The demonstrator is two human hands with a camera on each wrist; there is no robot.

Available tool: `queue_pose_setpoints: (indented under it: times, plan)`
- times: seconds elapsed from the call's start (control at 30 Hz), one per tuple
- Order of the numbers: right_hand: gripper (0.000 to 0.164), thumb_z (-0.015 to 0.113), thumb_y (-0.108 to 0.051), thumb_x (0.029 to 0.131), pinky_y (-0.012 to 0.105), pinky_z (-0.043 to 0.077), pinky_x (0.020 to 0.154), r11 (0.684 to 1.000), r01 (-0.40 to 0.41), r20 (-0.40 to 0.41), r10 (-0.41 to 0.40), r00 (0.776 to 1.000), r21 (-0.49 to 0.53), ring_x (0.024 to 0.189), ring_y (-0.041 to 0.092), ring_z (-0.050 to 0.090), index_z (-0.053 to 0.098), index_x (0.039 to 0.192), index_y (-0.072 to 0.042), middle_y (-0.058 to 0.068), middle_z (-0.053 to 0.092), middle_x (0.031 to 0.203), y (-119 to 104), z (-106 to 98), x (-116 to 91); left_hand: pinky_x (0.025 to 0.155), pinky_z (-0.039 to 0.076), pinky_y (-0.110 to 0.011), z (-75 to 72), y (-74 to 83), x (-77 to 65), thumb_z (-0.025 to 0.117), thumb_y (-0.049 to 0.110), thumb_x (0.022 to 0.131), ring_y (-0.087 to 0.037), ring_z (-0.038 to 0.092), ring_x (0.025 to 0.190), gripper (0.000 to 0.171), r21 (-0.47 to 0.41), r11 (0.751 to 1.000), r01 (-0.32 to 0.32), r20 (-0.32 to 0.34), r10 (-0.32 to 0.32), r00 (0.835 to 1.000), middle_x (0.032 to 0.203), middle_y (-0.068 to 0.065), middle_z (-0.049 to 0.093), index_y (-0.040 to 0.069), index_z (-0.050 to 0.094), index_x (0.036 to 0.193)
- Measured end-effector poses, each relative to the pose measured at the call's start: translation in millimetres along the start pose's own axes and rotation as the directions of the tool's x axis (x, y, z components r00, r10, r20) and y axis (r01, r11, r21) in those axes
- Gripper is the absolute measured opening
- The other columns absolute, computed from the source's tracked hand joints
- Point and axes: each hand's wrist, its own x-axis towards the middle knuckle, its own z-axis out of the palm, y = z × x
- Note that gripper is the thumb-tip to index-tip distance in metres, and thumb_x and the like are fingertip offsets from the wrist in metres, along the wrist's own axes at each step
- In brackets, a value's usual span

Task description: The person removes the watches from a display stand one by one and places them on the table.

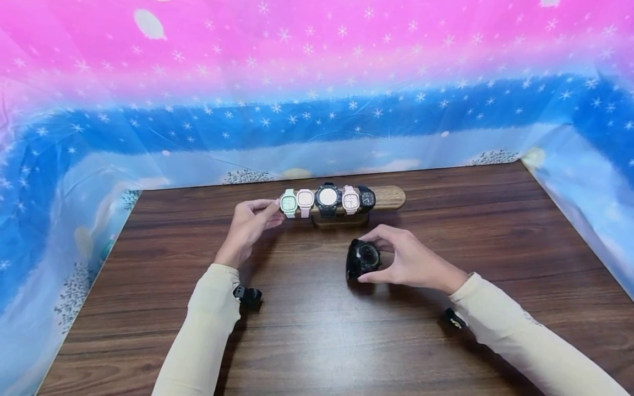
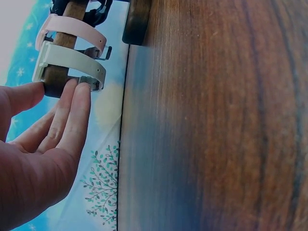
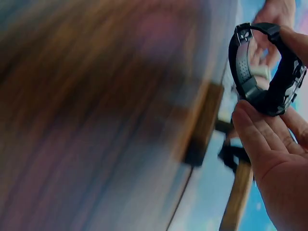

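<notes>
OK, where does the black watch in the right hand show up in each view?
Head: below and right of centre, black watch in the right hand.
Left wrist: not in this picture.
Right wrist: upper right, its strap looped.
Shared landmark: the wooden watch stand, partly visible in all three views.

At the left end of the wooden stand [image 1: 394, 197], the left hand [image 1: 249, 229] pinches the mint watch [image 1: 289, 203]; in front, the right hand [image 1: 411, 259] grips a black watch [image 1: 364, 257].
</notes>
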Motion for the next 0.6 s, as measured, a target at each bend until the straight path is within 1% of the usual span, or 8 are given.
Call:
queue_pose_setpoints:
  times: [0.13,0.27,0.43,0.6]
  plan:
    - [0.060,0.095,-0.028,0.072,0.032,0.056,0.098,0.999,0.011,0.034,-0.013,0.999,0.045,0.108,0.015,0.068,0.063,0.121,-0.011,-0.001,0.066,0.119,-5,17,10,0.096,0.057,-0.041,0.2,0.2,-0.5,0.063,0.017,0.102,-0.027,0.073,0.096,0.038,0.001,1.000,0.000,0.000,0.000,1.000,0.099,-0.013,0.071,-0.011,0.061,0.128]
    - [0.060,0.095,-0.021,0.072,0.029,0.055,0.098,0.997,0.030,0.052,-0.034,0.998,0.076,0.108,0.014,0.067,0.062,0.120,-0.009,0.001,0.066,0.119,-10,31,20,0.094,0.058,-0.040,0.2,0.3,-0.7,0.062,0.017,0.102,-0.026,0.073,0.096,0.038,0.001,1.000,-0.001,0.001,0.001,1.000,0.100,-0.015,0.071,-0.011,0.061,0.128]
    - [0.059,0.094,-0.017,0.072,0.026,0.056,0.095,0.996,0.059,0.059,-0.064,0.996,0.070,0.108,0.016,0.068,0.060,0.118,-0.006,0.006,0.066,0.119,-15,45,32,0.095,0.058,-0.040,0.0,0.4,-0.3,0.062,0.017,0.102,-0.026,0.073,0.095,0.038,-0.002,1.000,-0.005,0.001,0.005,1.000,0.104,-0.020,0.071,-0.011,0.061,0.128]
    - [0.059,0.096,-0.017,0.069,0.025,0.056,0.096,0.996,0.062,0.042,-0.064,0.997,0.068,0.108,0.019,0.068,0.060,0.114,-0.004,0.008,0.066,0.118,-18,56,43,0.092,0.059,-0.037,-0.3,0.2,0.0,0.062,0.016,0.102,-0.027,0.073,0.095,0.037,0.001,1.000,-0.009,-0.002,0.009,1.000,0.101,-0.017,0.071,-0.011,0.062,0.127]
